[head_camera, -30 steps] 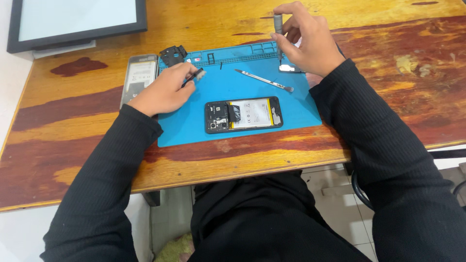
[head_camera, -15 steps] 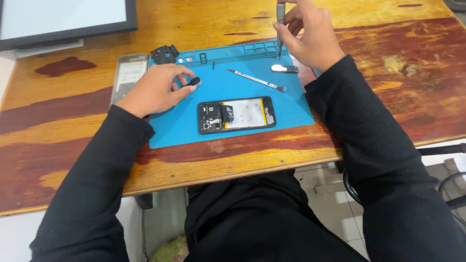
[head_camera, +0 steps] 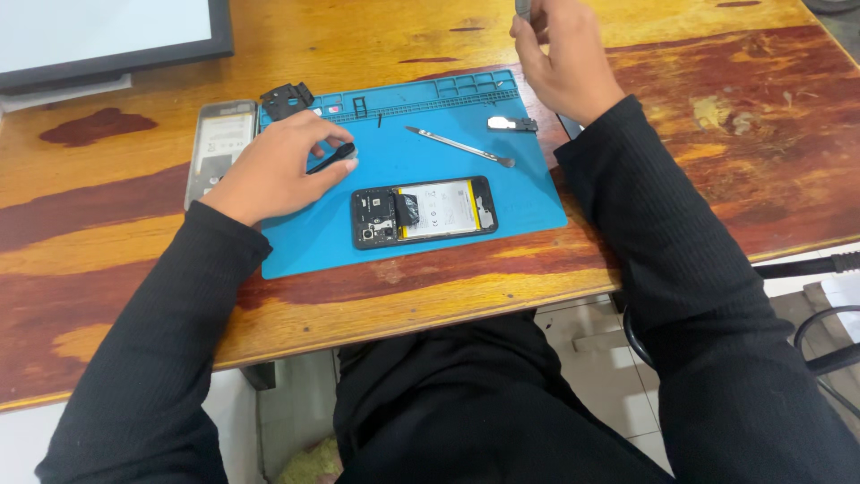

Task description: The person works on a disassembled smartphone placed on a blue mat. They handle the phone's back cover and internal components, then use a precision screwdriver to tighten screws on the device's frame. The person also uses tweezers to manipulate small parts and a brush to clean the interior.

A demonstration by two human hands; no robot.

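An opened black phone [head_camera: 424,211] lies back-side up on a blue work mat [head_camera: 528,197], its battery and board exposed. My left hand [head_camera: 273,168] rests on the mat's left part, fingers closed on a thin black tool [head_camera: 332,158]. My right hand [head_camera: 563,56] is raised above the mat's far right corner, gripping a slim grey tool [head_camera: 522,7] that runs out of the top edge. A metal spudger [head_camera: 460,146] and a small metal part [head_camera: 511,124] lie on the mat between the hands.
A phone back cover [head_camera: 218,143] lies left of the mat, with a black plastic piece [head_camera: 287,99] beside it. A dark-framed screen [head_camera: 107,40] sits at the far left of the wooden table [head_camera: 717,134]. A chair frame [head_camera: 820,269] shows at right.
My right hand has lifted higher and toward the top edge with its tool. My left hand stays on the mat with the black tool. The view has shifted.
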